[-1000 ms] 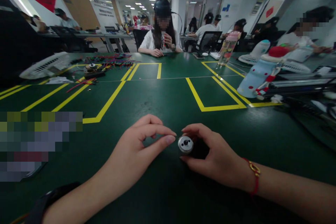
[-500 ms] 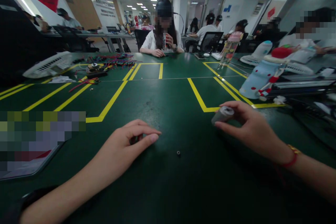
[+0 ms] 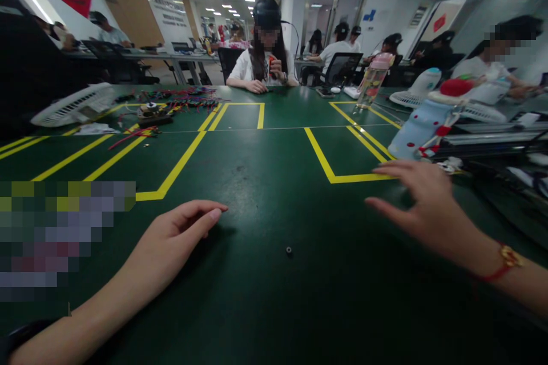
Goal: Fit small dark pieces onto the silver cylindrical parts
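- Centrally, a small black ring (image 3: 289, 250) was seen lying on the green table (image 3: 274, 171), touched by neither hand.
- From the ring, the left hand (image 3: 175, 239) was placed leftward (loosely curled; contents could not be told).
- Rightward and farther, the right hand (image 3: 422, 205) was spread, nothing gripped.

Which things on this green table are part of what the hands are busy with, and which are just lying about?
In hand:
- small black ring on the mat, between the two hands
- left hand, resting flat, nothing seen in its grip
- right hand, fingers spread, nothing visible in it

Lying about:
- white fan
- coloured wires
- clear bottle
- light blue toy
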Tool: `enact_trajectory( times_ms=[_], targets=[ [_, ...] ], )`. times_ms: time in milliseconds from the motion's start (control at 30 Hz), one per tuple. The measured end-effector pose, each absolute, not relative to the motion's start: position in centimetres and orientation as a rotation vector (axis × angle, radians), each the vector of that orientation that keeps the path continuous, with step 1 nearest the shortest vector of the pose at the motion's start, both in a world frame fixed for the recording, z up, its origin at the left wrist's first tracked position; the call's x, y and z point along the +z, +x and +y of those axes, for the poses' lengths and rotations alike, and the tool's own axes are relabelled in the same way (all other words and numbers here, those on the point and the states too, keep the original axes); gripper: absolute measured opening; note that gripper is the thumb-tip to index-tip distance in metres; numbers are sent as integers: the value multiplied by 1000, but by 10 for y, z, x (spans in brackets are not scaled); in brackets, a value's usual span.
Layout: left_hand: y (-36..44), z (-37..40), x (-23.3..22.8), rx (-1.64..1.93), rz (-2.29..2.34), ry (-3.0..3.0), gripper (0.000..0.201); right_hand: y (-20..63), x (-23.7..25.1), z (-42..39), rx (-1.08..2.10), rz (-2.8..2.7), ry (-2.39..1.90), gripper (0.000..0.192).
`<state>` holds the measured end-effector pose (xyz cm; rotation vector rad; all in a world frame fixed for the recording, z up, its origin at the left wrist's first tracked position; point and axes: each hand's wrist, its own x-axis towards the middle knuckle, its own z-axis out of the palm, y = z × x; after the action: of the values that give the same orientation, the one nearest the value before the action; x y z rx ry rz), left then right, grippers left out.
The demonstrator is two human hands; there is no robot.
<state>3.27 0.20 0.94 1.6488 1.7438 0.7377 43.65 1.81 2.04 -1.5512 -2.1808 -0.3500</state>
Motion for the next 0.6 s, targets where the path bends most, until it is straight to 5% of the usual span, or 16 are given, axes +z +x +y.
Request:
enact_trajectory(
  times_ms=[100,200,600],
  targets=[
    [34,0,10,698,1757,1726,38,358,18,-3,200,-2454,-1281,47],
    [33,-1,9,680,1758,1778,37,315,14,-9,351,-2527,-1187,34],
    [35,-2,9,679,1716,1788,34,489,53,44,-512,-1915,-1959,35]
  ],
)
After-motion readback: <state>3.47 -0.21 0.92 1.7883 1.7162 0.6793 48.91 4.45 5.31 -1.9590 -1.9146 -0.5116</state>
